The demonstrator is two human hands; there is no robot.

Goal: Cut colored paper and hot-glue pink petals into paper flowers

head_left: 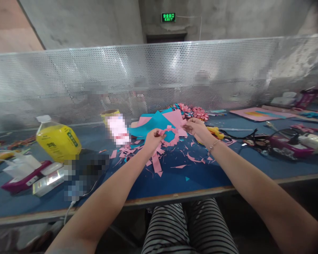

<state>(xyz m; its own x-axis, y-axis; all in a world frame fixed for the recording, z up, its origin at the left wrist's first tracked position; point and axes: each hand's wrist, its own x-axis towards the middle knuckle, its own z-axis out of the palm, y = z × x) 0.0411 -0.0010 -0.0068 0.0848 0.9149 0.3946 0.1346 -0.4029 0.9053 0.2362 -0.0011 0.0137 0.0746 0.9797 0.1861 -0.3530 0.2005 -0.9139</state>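
My left hand (153,140) pinches the left side of a pink paper ring (172,142) with a notched, petal-like edge. Blue shows through the ring's middle. To the right of the ring, my right hand (196,127) is closed at the fingertips, with a small pink paper piece (184,122) showing there. Behind both hands lie a blue paper sheet (151,123) and a pink paper sheet (174,116), overlapping. Pink paper scraps (156,163) are strewn below the ring and around my left hand.
Pink and blue paper flowers (193,112) are heaped against the perforated metal screen (169,77). At left stand a yellow-liquid jug (58,141) and a purple power strip (26,178). Yellow-handled scissors (215,132) lie beside my right wrist; another purple device (290,146) sits farther right.
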